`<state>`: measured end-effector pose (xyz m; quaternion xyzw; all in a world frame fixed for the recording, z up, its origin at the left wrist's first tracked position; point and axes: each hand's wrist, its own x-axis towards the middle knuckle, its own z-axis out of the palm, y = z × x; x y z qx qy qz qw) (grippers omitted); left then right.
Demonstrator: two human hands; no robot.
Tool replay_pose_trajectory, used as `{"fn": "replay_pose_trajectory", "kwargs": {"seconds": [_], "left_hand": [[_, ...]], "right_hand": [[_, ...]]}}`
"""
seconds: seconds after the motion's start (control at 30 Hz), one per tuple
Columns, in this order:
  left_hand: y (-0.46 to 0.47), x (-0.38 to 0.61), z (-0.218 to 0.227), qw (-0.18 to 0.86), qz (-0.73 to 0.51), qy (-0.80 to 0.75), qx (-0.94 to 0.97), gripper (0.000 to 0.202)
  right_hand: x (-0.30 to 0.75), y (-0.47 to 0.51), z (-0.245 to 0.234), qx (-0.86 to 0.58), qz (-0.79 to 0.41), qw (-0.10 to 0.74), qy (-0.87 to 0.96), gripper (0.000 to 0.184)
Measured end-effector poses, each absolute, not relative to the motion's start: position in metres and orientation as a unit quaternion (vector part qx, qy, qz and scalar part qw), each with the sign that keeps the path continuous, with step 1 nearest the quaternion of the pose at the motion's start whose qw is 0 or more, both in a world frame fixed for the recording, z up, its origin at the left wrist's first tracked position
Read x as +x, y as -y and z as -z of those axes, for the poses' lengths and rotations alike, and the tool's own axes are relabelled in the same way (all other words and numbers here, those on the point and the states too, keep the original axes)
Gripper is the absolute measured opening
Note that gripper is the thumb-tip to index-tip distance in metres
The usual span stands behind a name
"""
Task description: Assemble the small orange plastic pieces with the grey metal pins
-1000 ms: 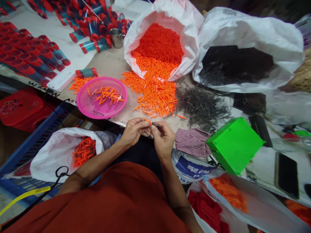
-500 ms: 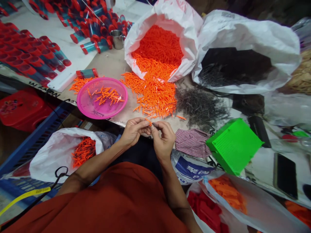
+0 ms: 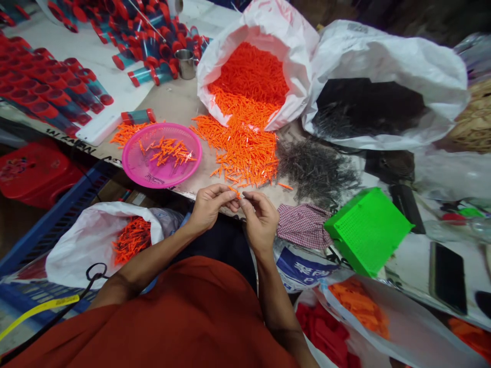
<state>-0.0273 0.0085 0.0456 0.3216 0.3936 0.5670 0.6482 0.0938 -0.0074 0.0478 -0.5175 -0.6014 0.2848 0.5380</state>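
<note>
My left hand (image 3: 209, 205) and my right hand (image 3: 261, 219) meet fingertip to fingertip at the table's near edge. The left fingers pinch a small orange plastic piece (image 3: 234, 192). The right fingers are pinched too, on something too small to name. Just beyond them lies a heap of orange pieces (image 3: 245, 148) spilling from a white bag (image 3: 264, 30). A pile of thin dark metal pins (image 3: 316, 171) lies to the right of it. A pink bowl (image 3: 134, 163) with several orange pieces stands to the left.
A second white bag (image 3: 383, 56) holds dark pins. Red-capped clear tubes (image 3: 46, 87) cover the far left. A green perforated box (image 3: 368, 227), a checked cloth (image 3: 303, 225) and a phone (image 3: 447, 276) lie at right. A bag of orange pieces (image 3: 95, 243) sits below left.
Both hands stay together at the table edge; the fingers shifted only slightly. The view drifted a little.
</note>
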Motion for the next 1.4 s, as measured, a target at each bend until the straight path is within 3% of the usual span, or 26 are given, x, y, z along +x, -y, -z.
{"fn": "replay_pose_trajectory", "kwargs": {"seconds": [0.53,1.4], "left_hand": [[-0.0066,-0.024,-0.044,0.644,-0.578,-0.387,0.319,0.017],[-0.009,-0.0274,-0.0489,0.71,-0.546,-0.366,0.252,0.023]], "right_hand": [[0.0955,0.0096,-0.0522,-0.51,-0.182,0.528,0.654,0.01],[0.0969,0.0065,-0.0482,-0.483,-0.34,0.55,0.59,0.01]]}}
